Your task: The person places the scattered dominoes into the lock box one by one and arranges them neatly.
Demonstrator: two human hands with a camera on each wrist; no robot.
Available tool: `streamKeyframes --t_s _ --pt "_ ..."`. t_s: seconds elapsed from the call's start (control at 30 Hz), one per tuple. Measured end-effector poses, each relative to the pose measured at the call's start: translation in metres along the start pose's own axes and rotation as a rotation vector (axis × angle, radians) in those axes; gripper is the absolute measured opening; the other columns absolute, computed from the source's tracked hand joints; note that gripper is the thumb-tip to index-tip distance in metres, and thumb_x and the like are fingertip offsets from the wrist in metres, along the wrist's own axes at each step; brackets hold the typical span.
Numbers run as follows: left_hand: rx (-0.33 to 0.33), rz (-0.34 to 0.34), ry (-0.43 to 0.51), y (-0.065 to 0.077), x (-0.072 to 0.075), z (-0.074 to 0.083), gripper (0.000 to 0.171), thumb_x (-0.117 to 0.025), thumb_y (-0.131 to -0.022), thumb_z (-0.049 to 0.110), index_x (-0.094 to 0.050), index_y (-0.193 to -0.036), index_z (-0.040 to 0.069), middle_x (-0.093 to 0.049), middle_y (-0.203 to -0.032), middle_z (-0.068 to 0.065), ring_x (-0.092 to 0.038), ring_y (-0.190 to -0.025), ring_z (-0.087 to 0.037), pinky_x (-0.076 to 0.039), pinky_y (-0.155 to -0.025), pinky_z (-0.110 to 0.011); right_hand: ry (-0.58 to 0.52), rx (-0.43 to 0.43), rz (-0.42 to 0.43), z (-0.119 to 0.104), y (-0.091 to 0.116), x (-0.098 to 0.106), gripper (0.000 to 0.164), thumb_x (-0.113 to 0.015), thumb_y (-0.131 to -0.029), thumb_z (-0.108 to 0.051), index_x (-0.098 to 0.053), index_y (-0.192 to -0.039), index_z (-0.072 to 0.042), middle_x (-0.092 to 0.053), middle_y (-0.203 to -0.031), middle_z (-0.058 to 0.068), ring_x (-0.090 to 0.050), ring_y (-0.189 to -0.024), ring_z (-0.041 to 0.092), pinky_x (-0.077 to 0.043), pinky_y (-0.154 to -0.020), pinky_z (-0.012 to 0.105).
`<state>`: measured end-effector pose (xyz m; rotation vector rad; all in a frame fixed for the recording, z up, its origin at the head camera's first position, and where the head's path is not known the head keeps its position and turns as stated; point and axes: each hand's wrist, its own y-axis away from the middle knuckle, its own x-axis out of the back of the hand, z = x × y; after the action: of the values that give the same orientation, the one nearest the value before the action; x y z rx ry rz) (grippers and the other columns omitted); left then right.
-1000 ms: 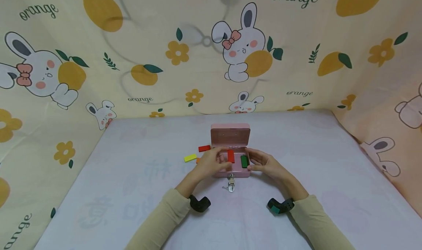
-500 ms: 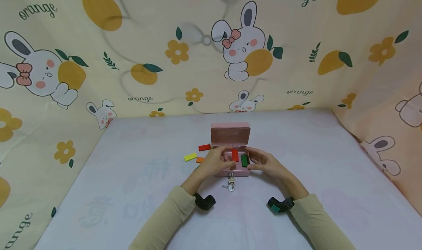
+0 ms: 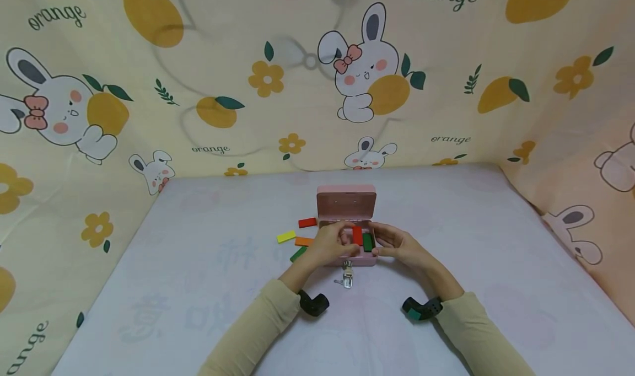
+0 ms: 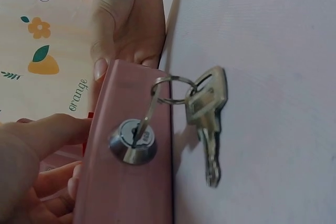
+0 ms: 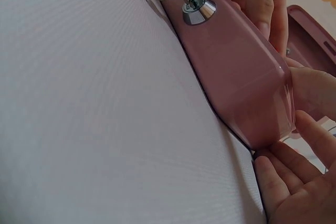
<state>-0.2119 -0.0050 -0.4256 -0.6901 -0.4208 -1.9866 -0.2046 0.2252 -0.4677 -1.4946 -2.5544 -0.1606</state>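
A pink metal cash box point(image 3: 346, 204) stands on the table with its lid raised. Between the thumb and fingers of my left hand point(image 3: 329, 243) is a red block point(image 3: 358, 235), pinched upright inside the box. Just right of it, a green block point(image 3: 367, 242) lies in the box against the right side. My right hand point(image 3: 407, 249) grips the box's right wall, with fingers along the outside in the right wrist view. A key point(image 4: 139, 135) sits in the front lock point(image 4: 132, 142), and a second key point(image 4: 207, 108) hangs from its ring.
Left of the box lie a red block point(image 3: 307, 223), a yellow block point(image 3: 286, 236), an orange block point(image 3: 303, 241) and a green block point(image 3: 297, 254). White cloth covers the table point(image 3: 223, 299). A printed curtain point(image 3: 278, 111) hangs behind and at both sides.
My left hand has moved right with the red block, bringing it close beside the green one in the box. The right hand stays at the box wall.
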Motion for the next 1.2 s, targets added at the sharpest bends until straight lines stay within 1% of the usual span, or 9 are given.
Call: streamKeyframes --t_s 0.13,0.23,0.37,0.5,0.6,0.8,1.03,1.1,1.2 --pt "0.013 0.002 -0.019 -0.001 -0.003 0.0 0.05 -0.073 -0.084 0.016 -0.056 -0.13 0.004 -0.053 -0.075 -0.001 -0.045 -0.066 -0.009 -0.035 -0.059 -0.016 -0.002 0.052 -0.01 0.002 0.001 0.0 0.071 -0.068 -0.089 -0.018 -0.033 -0.148 -0.002 -0.029 -0.157 0.02 -0.034 -0.145 0.028 -0.037 -0.103 0.008" --pt "0.032 0.001 -0.021 -0.001 -0.004 0.0 0.05 -0.073 -0.084 0.017 -0.055 -0.13 0.005 -0.052 -0.074 -0.001 -0.045 -0.066 -0.009 -0.035 -0.059 -0.017 -0.022 0.032 -0.008 0.001 0.001 -0.001 0.075 -0.07 -0.087 -0.019 -0.031 -0.148 0.0 -0.026 -0.157 0.023 -0.03 -0.146 0.034 -0.036 -0.103 0.009" --pt "0.056 0.0 -0.031 -0.002 -0.007 0.0 0.05 -0.073 -0.085 0.018 -0.055 -0.13 0.007 -0.052 -0.074 -0.001 -0.045 -0.066 -0.01 -0.035 -0.057 -0.017 -0.019 -0.009 -0.001 -0.001 -0.001 -0.001 0.077 -0.07 -0.086 -0.016 -0.028 -0.148 0.005 -0.021 -0.157 0.028 -0.02 -0.144 0.048 -0.033 -0.108 0.016" --pt "0.085 -0.002 -0.033 -0.003 -0.009 0.001 0.05 -0.072 -0.085 0.02 -0.055 -0.131 0.009 -0.051 -0.074 -0.001 -0.044 -0.066 -0.011 -0.034 -0.057 -0.018 -0.011 -0.026 0.005 -0.002 -0.001 -0.001 0.073 -0.067 -0.087 -0.007 -0.028 -0.147 0.006 -0.022 -0.157 0.027 -0.021 -0.145 0.046 -0.034 -0.108 0.017" --pt "0.101 -0.001 -0.033 -0.003 -0.01 0.001 0.05 -0.072 -0.085 0.02 -0.055 -0.131 0.009 -0.051 -0.075 -0.002 -0.045 -0.068 -0.012 -0.035 -0.058 -0.019 -0.019 -0.039 0.01 -0.002 -0.002 -0.001 0.074 -0.068 -0.087 -0.008 -0.029 -0.148 0.004 -0.024 -0.157 0.025 -0.022 -0.146 0.044 -0.035 -0.107 0.015" --pt "0.113 0.002 -0.094 -0.005 -0.012 0.001 0.05 -0.072 -0.086 0.022 -0.055 -0.131 0.009 -0.049 -0.074 -0.001 -0.043 -0.067 -0.013 -0.034 -0.058 -0.02 -0.026 -0.041 0.007 -0.003 -0.001 -0.001 0.075 -0.069 -0.087 -0.012 -0.029 -0.148 0.003 -0.024 -0.157 0.024 -0.022 -0.146 0.044 -0.034 -0.109 0.023" --pt "0.148 -0.006 -0.093 -0.007 -0.016 0.0 0.05 -0.071 -0.086 0.022 -0.054 -0.132 0.009 -0.049 -0.072 -0.002 -0.042 -0.065 -0.013 -0.034 -0.056 -0.02 -0.01 -0.025 0.007 -0.002 -0.001 0.0 0.073 -0.067 -0.088 -0.01 -0.028 -0.148 0.005 -0.024 -0.157 0.027 -0.022 -0.145 0.046 -0.035 -0.107 0.016" --pt "0.161 -0.006 -0.088 -0.007 -0.016 0.0 0.051 -0.071 -0.086 0.022 -0.054 -0.132 0.01 -0.054 -0.076 -0.005 -0.045 -0.069 -0.014 -0.037 -0.059 -0.021 -0.003 -0.012 0.007 -0.002 -0.001 0.001 0.072 -0.067 -0.088 -0.009 -0.028 -0.147 0.006 -0.024 -0.156 0.028 -0.022 -0.144 0.048 -0.035 -0.108 0.017" --pt "0.17 -0.003 -0.103 -0.007 -0.017 0.001 0.051 -0.071 -0.087 0.023 -0.054 -0.132 0.01 -0.065 -0.097 -0.011 -0.052 -0.08 -0.017 -0.049 -0.073 -0.028 0.005 -0.003 0.007 -0.003 -0.001 0.001 0.072 -0.066 -0.088 -0.009 -0.028 -0.147 0.007 -0.024 -0.155 0.029 -0.022 -0.144 0.048 -0.035 -0.109 0.02"
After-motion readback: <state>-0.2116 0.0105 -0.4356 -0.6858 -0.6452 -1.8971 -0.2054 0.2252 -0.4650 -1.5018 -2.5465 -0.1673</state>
